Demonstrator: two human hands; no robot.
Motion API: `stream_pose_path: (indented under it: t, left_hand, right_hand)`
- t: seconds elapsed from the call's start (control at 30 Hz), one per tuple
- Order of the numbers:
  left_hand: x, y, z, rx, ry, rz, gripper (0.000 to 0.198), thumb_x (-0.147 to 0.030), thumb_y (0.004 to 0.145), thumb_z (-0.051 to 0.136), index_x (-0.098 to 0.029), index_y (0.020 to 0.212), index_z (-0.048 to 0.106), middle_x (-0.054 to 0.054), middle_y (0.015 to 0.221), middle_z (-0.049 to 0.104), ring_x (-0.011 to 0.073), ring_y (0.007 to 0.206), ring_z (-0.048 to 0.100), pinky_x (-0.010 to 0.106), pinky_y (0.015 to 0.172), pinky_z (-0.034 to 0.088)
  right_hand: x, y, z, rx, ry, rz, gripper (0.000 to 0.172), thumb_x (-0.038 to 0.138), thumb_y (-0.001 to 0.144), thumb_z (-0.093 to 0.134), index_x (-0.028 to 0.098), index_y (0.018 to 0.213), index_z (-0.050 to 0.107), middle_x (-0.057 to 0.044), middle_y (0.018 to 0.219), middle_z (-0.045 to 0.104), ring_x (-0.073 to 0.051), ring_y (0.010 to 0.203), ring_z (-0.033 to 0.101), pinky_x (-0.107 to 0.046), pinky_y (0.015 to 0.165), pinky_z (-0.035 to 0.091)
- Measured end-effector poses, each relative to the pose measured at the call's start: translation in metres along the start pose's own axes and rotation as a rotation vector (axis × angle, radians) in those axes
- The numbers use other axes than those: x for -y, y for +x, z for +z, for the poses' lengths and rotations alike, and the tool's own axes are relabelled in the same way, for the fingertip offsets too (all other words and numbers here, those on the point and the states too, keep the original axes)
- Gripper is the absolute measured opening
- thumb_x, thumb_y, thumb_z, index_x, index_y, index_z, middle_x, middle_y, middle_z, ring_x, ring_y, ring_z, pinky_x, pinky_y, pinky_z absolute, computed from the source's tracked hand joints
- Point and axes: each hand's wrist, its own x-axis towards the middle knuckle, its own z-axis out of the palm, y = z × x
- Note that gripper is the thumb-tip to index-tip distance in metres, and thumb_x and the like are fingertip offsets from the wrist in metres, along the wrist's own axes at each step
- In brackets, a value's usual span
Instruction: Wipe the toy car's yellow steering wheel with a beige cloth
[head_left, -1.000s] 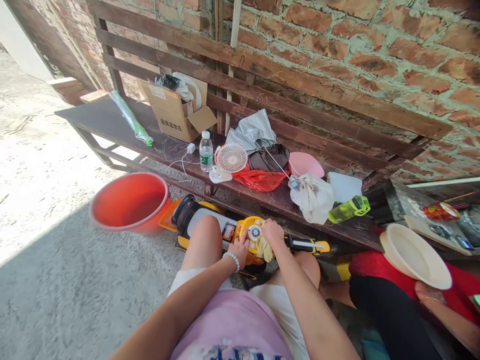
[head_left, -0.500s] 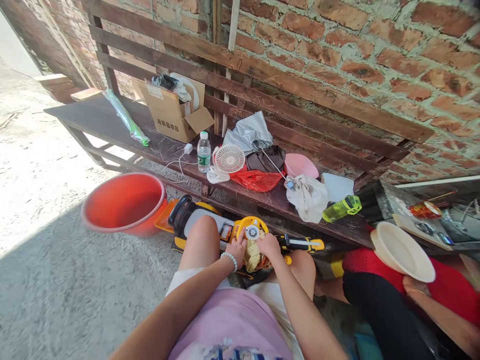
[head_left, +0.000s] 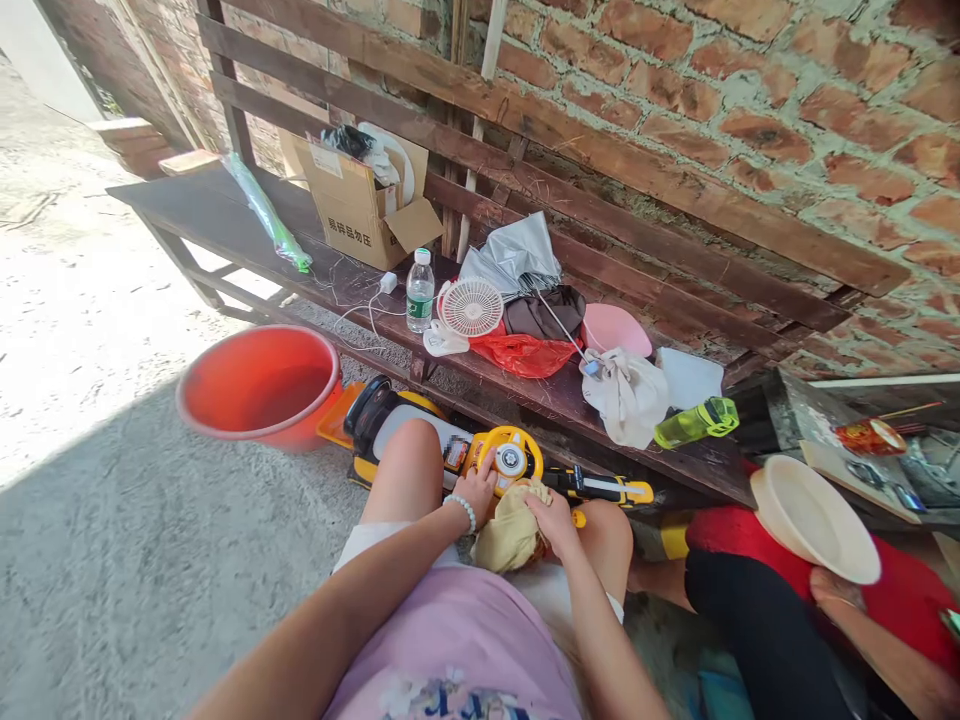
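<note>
A yellow toy ride-on vehicle with a round yellow steering wheel [head_left: 534, 452] stands beyond my knees. My left hand [head_left: 475, 490], a beaded bracelet at its wrist, is closed on the lower left of the wheel's rim. Bunched pale yellow cloth [head_left: 504, 535] hangs over my lap, just below the wheel. My right hand [head_left: 552, 520] grips the upper right side of this cloth, its fingers curled into the folds. Part of the cloth's right edge is hidden behind that hand.
A long wooden bench [head_left: 525, 390] holds a cardboard box [head_left: 345, 210], water bottle [head_left: 420, 295], small fan [head_left: 471, 308], umbrella [head_left: 514, 255] and green bottle [head_left: 694, 424]. A red tub [head_left: 255, 430] stands left. At right, another person's hand [head_left: 836, 588] holds a cream basin [head_left: 814, 520].
The cloth has come down from the wheel toward my lap, with my right hand moving lower and right. My left hand stays by the wheel's rim. The view has shifted slightly.
</note>
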Motion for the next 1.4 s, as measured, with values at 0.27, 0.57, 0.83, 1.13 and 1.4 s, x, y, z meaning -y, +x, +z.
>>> stream_pose_path:
  t: [0.27, 0.57, 0.83, 1.13, 1.4]
  left_hand:
    - [-0.001, -0.004, -0.01, 0.031, 0.047, -0.007, 0.067, -0.022, 0.075, 0.074, -0.017, 0.137, 0.047, 0.018, 0.171, 0.001, 0.032, 0.123, 0.056, 0.044, 0.092, 0.056]
    - [0.001, 0.001, -0.001, 0.017, 0.036, -0.034, 0.061, -0.016, 0.078, 0.067, -0.018, 0.137, 0.048, 0.015, 0.17, 0.011, 0.0306, 0.122, 0.054, 0.046, 0.095, 0.056]
    - [0.003, 0.002, 0.002, 0.01, 0.03, -0.001, 0.062, -0.024, 0.078, 0.072, -0.018, 0.135, 0.049, 0.017, 0.17, 0.01, 0.0313, 0.12, 0.056, 0.045, 0.091, 0.057]
    - [-0.001, -0.001, 0.0, -0.035, 0.031, -0.001, 0.07, -0.021, 0.074, 0.075, -0.015, 0.139, 0.049, 0.014, 0.172, -0.007, 0.0366, 0.139, 0.043, 0.044, 0.096, 0.056]
    - [0.001, 0.0, -0.006, 0.036, -0.017, -0.002, 0.073, -0.023, 0.078, 0.072, -0.018, 0.145, 0.045, 0.014, 0.172, 0.009, 0.037, 0.147, 0.034, 0.049, 0.103, 0.051]
  right_hand:
    - [0.053, 0.027, -0.007, -0.233, -0.797, -0.158, 0.035, 0.039, 0.092, 0.053, 0.02, 0.119, 0.062, -0.014, 0.122, 0.066, -0.024, 0.101, 0.069, -0.03, 0.082, 0.049]
    - [0.036, 0.016, 0.029, -0.025, -0.685, -0.003, 0.03, 0.036, 0.086, 0.057, 0.017, 0.103, 0.073, -0.016, 0.106, 0.076, -0.026, 0.099, 0.072, -0.029, 0.079, 0.05]
    - [0.012, 0.005, 0.017, 0.044, 0.128, 0.01, 0.036, 0.041, 0.069, 0.067, 0.014, 0.091, 0.076, -0.012, 0.094, 0.079, -0.027, 0.087, 0.074, -0.031, 0.071, 0.056]
    - [0.075, 0.044, 0.011, -0.056, -0.525, -0.419, 0.03, 0.032, 0.086, 0.059, 0.019, 0.109, 0.074, -0.011, 0.113, 0.073, -0.023, 0.101, 0.067, -0.032, 0.09, 0.049]
    - [0.133, 0.063, 0.045, 0.269, -1.436, -0.699, 0.034, 0.018, 0.099, 0.042, 0.021, 0.104, 0.076, -0.015, 0.122, 0.063, -0.03, 0.117, 0.049, -0.04, 0.101, 0.035]
